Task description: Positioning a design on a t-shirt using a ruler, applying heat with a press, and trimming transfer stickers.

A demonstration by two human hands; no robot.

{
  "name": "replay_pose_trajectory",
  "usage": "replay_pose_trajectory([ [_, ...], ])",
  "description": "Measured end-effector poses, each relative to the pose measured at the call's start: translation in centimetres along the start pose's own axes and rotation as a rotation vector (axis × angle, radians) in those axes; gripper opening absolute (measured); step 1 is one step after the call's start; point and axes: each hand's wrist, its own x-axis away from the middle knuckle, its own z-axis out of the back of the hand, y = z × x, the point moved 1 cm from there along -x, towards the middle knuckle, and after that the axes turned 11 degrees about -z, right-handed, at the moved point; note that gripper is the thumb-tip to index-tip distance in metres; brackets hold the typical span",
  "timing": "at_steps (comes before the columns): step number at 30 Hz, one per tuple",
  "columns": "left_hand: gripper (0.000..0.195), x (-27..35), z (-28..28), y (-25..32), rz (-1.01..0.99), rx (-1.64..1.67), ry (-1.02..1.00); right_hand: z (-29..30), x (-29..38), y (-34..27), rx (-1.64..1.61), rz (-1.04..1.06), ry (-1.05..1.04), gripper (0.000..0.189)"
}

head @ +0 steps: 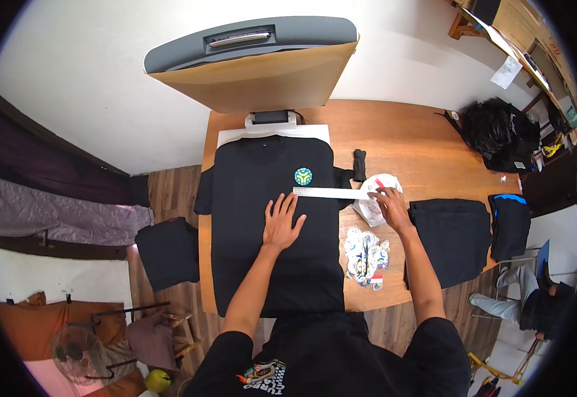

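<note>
A black T-shirt (253, 223) lies spread face up on a heat press, whose upper platen (273, 74) stands raised behind it. On the chest is a round blue, green and yellow emblem (303, 176). Just below the emblem, a steel ruler (328, 193) crosses the shirt and extends past its right edge. My right hand (390, 206) pinches the ruler's right end above a white plastic bag. My left hand (282, 221) rests on the shirt with fingers apart, fingertips close to the ruler's left end; whether they touch it is unclear.
Several cut transfers (365, 258) lie right of the shirt, below the white plastic bag (380, 183). Folded black garments (449, 238) are stacked farther right. A black bag (502, 134) sits at the back right. Another person (531, 302) sits at the far right. A fan (77, 350) stands lower left.
</note>
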Motion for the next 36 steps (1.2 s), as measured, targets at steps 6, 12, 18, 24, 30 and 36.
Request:
replay_pose_trajectory([
  [6,0.059,0.2,-0.1,-0.1,0.009,0.043,0.082,-0.2,4.9,-1.6,0.016,-0.058,-0.028,0.042],
  [12,0.048,0.5,0.1,0.0,0.046,0.082,0.152,-1.2,14.6,-5.0,-0.264,-0.185,-0.109,0.039],
  [18,0.045,-0.2,-1.3,2.4,-0.16,0.123,0.065,-2.7,29.3,-9.9,-0.451,-0.416,-0.043,0.042],
  [24,0.046,0.8,-3.0,10.0,-0.436,0.246,-0.087,-5.3,36.2,-7.8,-0.338,-0.678,0.211,0.044],
  [30,0.054,4.2,-4.8,14.6,-0.605,0.035,-0.439,-7.8,36.0,-3.0,-0.293,-0.716,0.264,0.045],
  [36,0.054,11.9,-4.9,17.7,-0.708,0.233,-0.336,-6.0,32.9,-2.9,-0.307,-0.727,0.258,0.044],
])
